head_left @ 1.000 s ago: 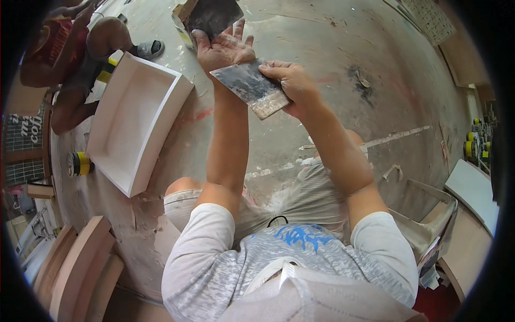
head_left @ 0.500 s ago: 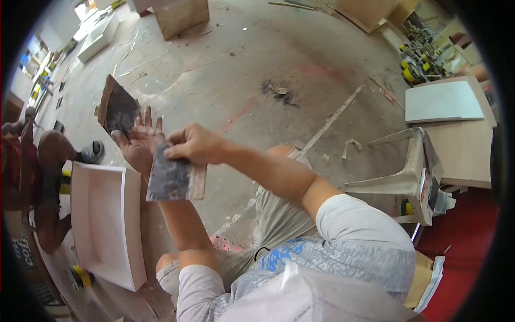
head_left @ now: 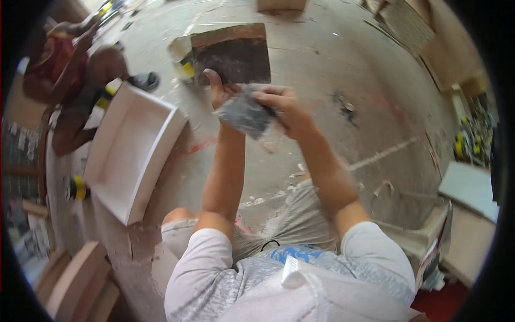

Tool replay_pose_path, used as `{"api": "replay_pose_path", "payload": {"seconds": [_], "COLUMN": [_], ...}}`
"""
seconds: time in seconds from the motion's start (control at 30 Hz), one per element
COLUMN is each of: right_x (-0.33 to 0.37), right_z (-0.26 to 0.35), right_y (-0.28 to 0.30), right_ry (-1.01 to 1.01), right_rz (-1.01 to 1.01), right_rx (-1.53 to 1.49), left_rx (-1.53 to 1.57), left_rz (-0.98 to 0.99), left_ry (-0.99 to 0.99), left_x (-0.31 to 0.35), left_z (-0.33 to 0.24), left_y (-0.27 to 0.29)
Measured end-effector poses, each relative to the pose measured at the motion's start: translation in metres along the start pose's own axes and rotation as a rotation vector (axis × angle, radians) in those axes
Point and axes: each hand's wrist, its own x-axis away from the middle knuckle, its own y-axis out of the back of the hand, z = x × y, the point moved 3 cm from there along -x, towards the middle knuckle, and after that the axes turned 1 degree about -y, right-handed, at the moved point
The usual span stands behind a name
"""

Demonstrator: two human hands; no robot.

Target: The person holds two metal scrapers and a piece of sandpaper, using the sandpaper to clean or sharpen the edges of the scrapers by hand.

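Observation:
My left hand (head_left: 219, 92) is at the lower edge of a dark, square-cornered board (head_left: 230, 56) that has a brown strip along its top. The thumb lies across the board's face, while the other fingers are mostly hidden. Close beside it, my right hand (head_left: 284, 107) pinches a flat grey rectangular scraper (head_left: 248, 114), blurred by motion. The scraper sits just below the board and overlaps part of my left hand. Whether it touches the board or the palm cannot be made out.
A shallow white open box (head_left: 134, 153) stands on the floor to the left, with a person (head_left: 64, 70) behind it. Curved wooden pieces (head_left: 80, 279) lie at lower left. To the right are a stool (head_left: 413, 220), pale panels (head_left: 472, 188) and a heap with yellow parts (head_left: 472, 134).
The view has turned left. The board has swung from edge-slanted to facing me above my left hand. My right hand has tilted the scraper, and the left fingers no longer show spread out.

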Motion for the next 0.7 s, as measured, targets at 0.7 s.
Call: {"api": "replay_pose_path", "payload": {"seconds": [0.7], "right_x": [-0.003], "right_z": [0.04], "right_y": [0.042], "right_ry": [0.484], "right_rz": [-0.386], "right_rx": [0.321], "left_rx": [-0.251], "left_rz": [-0.405], "left_ry": [-0.185], "left_x": [0.002], "left_z": [-0.053], "left_y": [-0.003]}}
